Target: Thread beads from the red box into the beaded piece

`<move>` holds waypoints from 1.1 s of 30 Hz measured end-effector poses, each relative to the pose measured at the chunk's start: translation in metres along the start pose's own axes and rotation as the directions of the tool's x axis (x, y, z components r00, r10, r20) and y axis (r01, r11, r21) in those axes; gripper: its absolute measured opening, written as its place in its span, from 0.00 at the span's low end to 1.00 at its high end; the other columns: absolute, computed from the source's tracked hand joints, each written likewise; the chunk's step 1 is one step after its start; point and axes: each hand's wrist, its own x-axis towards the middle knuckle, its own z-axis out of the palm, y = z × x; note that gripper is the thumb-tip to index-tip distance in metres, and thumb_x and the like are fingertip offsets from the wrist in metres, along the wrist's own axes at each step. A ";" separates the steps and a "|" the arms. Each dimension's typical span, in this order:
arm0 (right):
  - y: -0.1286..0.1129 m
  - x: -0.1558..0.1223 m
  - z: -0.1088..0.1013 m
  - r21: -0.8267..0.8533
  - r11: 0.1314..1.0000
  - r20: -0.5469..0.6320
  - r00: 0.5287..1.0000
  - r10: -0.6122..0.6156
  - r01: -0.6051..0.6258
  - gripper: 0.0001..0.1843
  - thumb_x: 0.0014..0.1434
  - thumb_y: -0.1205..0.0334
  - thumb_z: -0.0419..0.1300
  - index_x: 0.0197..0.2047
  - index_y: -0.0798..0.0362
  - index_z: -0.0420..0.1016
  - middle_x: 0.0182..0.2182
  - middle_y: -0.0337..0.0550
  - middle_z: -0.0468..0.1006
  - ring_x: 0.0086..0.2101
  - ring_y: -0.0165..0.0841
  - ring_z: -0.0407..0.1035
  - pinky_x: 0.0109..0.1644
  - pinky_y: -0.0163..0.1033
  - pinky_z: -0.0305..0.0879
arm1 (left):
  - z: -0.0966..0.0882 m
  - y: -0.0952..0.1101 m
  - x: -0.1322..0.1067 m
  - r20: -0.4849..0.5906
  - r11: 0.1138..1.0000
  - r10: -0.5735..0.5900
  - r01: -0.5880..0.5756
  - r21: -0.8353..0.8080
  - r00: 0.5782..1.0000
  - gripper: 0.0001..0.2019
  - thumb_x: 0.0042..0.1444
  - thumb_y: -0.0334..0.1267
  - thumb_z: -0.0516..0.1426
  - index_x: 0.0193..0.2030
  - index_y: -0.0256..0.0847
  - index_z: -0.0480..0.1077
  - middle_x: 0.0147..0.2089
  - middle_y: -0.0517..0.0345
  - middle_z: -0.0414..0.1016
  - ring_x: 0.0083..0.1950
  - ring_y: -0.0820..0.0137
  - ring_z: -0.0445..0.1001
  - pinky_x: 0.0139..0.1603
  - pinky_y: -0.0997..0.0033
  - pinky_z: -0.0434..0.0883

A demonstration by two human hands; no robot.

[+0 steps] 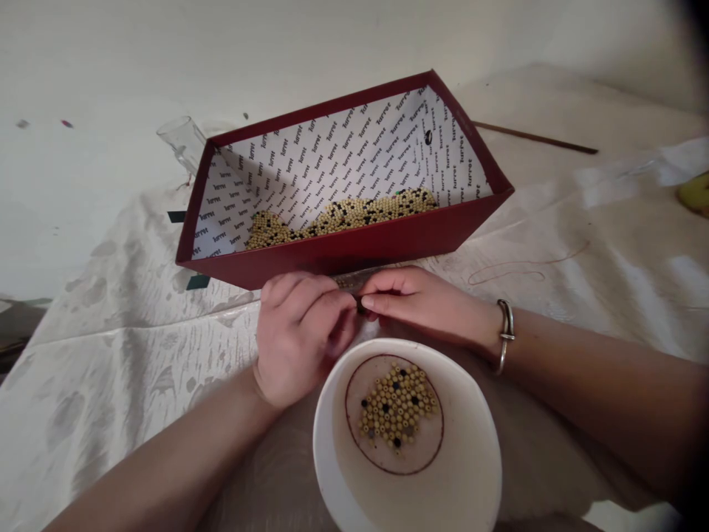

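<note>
My left hand is closed, fingers curled inward, between the red box and the white tub. My right hand pinches thumb and forefinger together right beside it. A tiny dark spot shows at the fingertips, too small to name. Behind the fingers lies a shiny, clear-looking strip with small beads showing at it. Below my hands is the white tub, with yellow and black beads on its bottom. Just beyond them stands the dark red box, tilted toward me, holding many more beads.
A clear glass is behind the box's left corner. A thin brown stick lies at the right. Loose thread curls on the shiny, wrinkled table cover. Something yellow-green is at the right edge.
</note>
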 end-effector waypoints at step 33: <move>0.000 0.000 0.001 0.012 1.000 -0.004 1.000 0.000 0.000 0.11 0.55 0.60 0.51 0.33 0.54 0.72 0.30 0.39 0.75 0.32 0.28 0.66 0.36 0.32 0.60 | 0.001 -0.003 0.001 -0.006 0.997 -0.075 0.075 -0.011 0.997 0.03 0.46 0.34 0.57 0.30 0.43 0.69 0.35 0.57 0.70 0.37 0.67 0.67 0.40 0.62 0.65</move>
